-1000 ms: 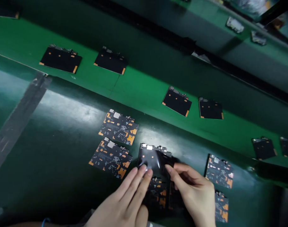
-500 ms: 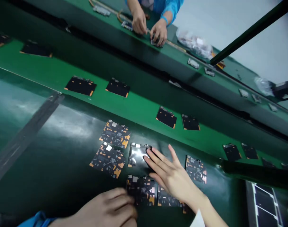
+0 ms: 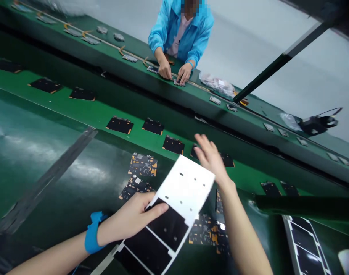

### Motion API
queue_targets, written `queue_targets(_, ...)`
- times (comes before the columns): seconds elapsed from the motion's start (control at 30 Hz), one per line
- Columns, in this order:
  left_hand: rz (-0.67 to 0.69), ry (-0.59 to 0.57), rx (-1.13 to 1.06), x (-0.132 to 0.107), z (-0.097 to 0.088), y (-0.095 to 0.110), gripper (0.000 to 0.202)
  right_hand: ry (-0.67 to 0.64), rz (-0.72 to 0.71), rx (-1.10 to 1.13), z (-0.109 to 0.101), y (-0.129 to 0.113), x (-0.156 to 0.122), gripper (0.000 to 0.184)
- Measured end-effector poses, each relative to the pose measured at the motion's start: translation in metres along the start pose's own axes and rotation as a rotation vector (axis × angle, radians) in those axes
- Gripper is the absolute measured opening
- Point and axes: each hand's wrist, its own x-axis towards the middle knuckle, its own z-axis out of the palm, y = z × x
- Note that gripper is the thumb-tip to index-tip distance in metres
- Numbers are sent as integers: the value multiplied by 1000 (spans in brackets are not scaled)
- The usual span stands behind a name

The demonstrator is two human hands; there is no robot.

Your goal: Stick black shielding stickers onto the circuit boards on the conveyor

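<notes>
My left hand grips a long white backing sheet that carries black rectangular stickers, held tilted above the dark green worktop. My right hand is stretched forward over the green conveyor belt, fingers spread, holding nothing, just above a black-covered board. Several circuit boards with orange patches lie on the worktop beneath and beside the sheet. A blue wrist strap circles my left wrist.
Black-covered boards lie in a row along the belt. A person in a blue coat handles small parts at the far bench. A second sticker sheet lies at the lower right. A dark bar crosses the right side.
My left hand has picked up the white sticker sheet and raised it. My right hand left the film-covered board and reached forward over the belt. The view tilted up.
</notes>
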Motion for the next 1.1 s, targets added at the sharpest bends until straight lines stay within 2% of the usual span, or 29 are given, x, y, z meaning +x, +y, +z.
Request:
queue_targets(0.07,-93,67,-111,0,1,0,39,155,41,21,-30,-31,-23,40)
queue_targets(0.1,-106,84,-186,-1,1,0,39,174,1,43,-42,-50,-36,32)
queue_targets(0.13,-88,74,-283,-2,1,0,39,135,-88,76,-51,-70,-48,25)
queue_targets(0.17,-53,27,-401,-3,1,1,40,66,-195,94,-58,-89,-59,26)
queue_targets(0.23,23,-121,-627,-6,3,2,50,30,-229,64,-62,-119,-74,27)
queue_targets(0.3,53,-206,-742,-8,5,2,59,60,-206,41,-60,-133,-80,23)
queue_targets(0.4,16,-120,-686,-9,10,0,44,106,-181,40,-55,-132,-79,18)
queue_targets(0.53,-5,15,-536,-9,16,-4,28,94,-181,109,-52,-128,-78,19)
queue_targets(0.63,63,120,-283,-11,17,-8,24,90,-176,171,-51,-132,-79,19)
queue_targets(0.73,191,201,-31,-15,17,-10,29,88,-178,240,-52,-135,-79,18)
queue_targets(0.9,412,154,119,-19,13,-4,38,3,-166,509,-57,-133,-76,20)
queue_targets(1.1,371,73,184,-21,10,2,35,-58,28,773,-51,-131,-75,18)
